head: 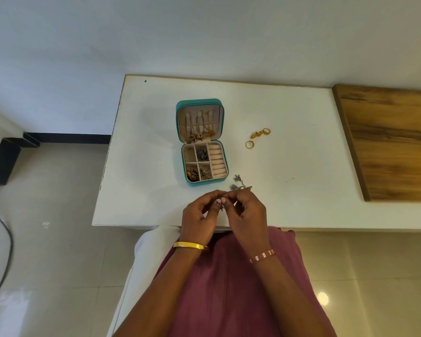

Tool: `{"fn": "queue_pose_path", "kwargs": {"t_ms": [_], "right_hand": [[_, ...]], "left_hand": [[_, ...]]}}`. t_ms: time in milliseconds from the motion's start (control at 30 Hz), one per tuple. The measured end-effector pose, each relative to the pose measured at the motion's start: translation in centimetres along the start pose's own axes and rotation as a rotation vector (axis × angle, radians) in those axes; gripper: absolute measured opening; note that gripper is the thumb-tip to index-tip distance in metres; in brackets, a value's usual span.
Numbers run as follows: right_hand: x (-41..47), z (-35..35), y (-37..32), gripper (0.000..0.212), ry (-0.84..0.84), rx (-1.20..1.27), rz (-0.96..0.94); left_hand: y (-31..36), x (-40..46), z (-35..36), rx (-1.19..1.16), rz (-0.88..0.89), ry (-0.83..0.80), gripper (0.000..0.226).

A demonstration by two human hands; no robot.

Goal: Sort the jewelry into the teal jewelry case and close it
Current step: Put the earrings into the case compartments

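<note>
The teal jewelry case [223,164] lies open on the white table [289,166], lid upright with gold chains hanging inside. Its base holds earrings in small compartments beside empty ring rolls. Several gold rings [260,134] lie right of the case, one ring [249,144] a little apart. Silver earrings [238,184] lie near the case's front right corner. My left hand [197,217] and my right hand [247,212] meet at the fingertips over the table's front edge, pinching a small silver earring [221,207] between them.
A wooden board [389,139] covers the table's right part. The wall runs behind the table. Tiled floor and a black cable [3,251] lie to the left. My pink clothing fills the foreground.
</note>
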State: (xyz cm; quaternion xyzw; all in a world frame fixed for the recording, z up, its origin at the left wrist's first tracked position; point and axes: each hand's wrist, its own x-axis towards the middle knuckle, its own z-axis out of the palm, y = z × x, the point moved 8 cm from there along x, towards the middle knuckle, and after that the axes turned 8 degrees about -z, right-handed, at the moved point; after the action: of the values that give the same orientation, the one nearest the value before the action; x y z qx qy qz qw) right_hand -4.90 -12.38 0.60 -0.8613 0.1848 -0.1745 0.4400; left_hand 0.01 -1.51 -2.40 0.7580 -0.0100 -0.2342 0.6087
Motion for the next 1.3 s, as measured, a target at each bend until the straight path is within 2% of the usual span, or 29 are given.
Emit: {"fn": "queue_pose_path", "kwargs": {"t_ms": [133, 267, 367, 433, 633, 733, 900, 1133, 1300], "right_hand": [[0.4, -0.4, 0.9, 0.008, 0.058, 0.006, 0.04], [1.3, -2.0, 3.2, 0.013, 0.163, -0.158, 0.073], [1.5, -1.7, 5.5, 0.032, 0.065, -0.263, 0.192], [1.6, -1.2, 6.1, 0.036, -0.004, -0.313, 0.223], [2.1, -0.3, 5.4, 0.025, -0.107, -0.534, 0.129], [2.2, 0.1, 4.9, 0.018, -0.109, -0.538, 0.068], [2.0, -0.5, 3.9, 0.013, -0.021, -0.302, 0.068], [2.1, -1.2, 0.2, 0.01, 0.096, 0.018, 0.046], [4.1, 0.4, -2.2, 0.023, 0.087, 0.384, 0.111]], "left_hand": [[-1.0, 0.5, -0.1, -0.053, -0.095, 0.011, 0.021], [-1.7, 0.9, -0.6, -0.14, -0.166, 0.055, 0.016], [-2.1, 1.1, -0.9, -0.187, -0.199, 0.082, 0.012], [-2.3, 1.1, -1.0, -0.183, -0.209, 0.097, 0.009], [-2.9, 1.2, -1.4, -0.184, -0.26, 0.133, 0.01], [-3.0, 1.3, -1.4, -0.18, -0.268, 0.133, 0.015], [-2.7, 1.1, -1.6, -0.223, -0.263, 0.148, 0.007], [-1.4, 0.7, -2.3, -0.38, -0.247, 0.183, 0.011], [0.8, 2.0, -4.2, -0.476, -0.191, 0.254, 0.012]]}}
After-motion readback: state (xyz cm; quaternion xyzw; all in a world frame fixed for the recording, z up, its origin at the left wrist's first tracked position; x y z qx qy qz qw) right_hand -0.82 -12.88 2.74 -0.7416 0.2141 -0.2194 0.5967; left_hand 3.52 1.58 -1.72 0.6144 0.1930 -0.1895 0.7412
